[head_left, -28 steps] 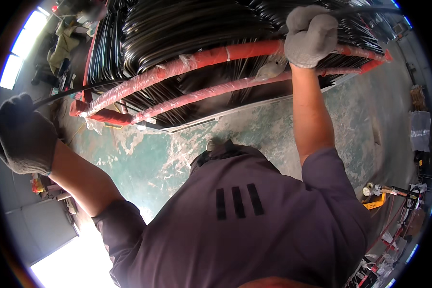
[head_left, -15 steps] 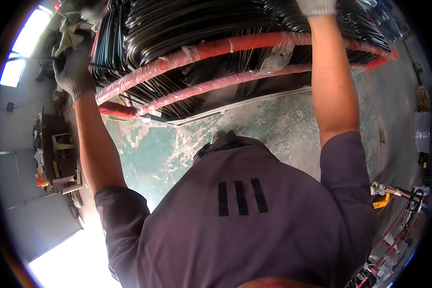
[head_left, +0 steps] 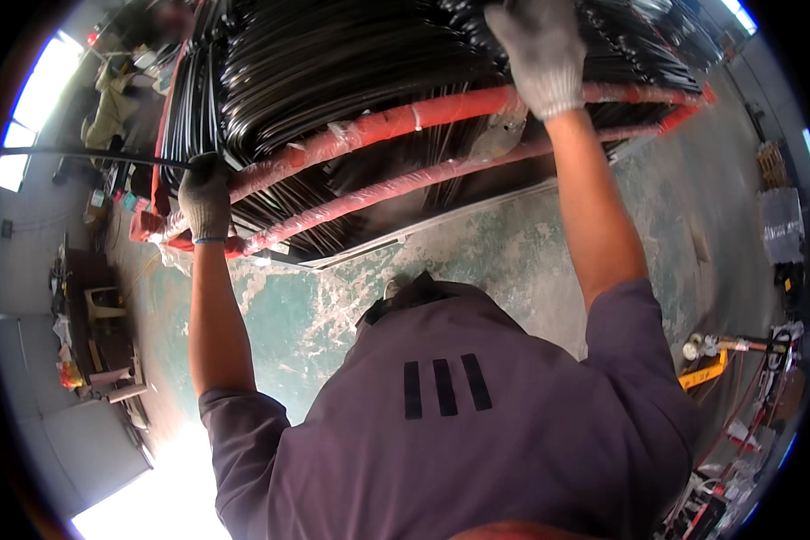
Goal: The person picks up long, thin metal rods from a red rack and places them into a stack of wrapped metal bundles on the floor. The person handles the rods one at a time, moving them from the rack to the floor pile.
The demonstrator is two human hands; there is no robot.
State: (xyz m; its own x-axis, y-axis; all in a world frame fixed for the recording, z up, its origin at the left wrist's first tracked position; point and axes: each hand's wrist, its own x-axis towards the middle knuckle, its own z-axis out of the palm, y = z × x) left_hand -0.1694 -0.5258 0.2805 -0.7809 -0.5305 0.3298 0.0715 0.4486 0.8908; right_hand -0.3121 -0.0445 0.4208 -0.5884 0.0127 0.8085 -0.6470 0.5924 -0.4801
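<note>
My left hand (head_left: 205, 200), in a grey knit glove, is closed on a thin black tube (head_left: 108, 157) that reaches out to the left. It is beside the left end of a red, plastic-wrapped rack bar (head_left: 382, 124). My right hand (head_left: 542, 61), in a pale knit glove, is over a dense stack of bent black tubes (head_left: 333, 67), its thumb spread to the left. Its other fingertips are blurred and cut off at the top edge. Between the hands, the stack lies behind the red bar.
A second wrapped red bar (head_left: 360, 191) runs below the first. Worn green-grey floor (head_left: 288, 310) lies under the rack. At the left is a dark bench (head_left: 90, 288) with a stool (head_left: 103, 306); at the right are a yellow tool-like object (head_left: 704, 371) and cluttered shelving (head_left: 729, 459).
My left hand has moved right and down, level with the rack's left end, along with the black tube. My right hand has come down and left over the stack. The view has shifted slightly.
</note>
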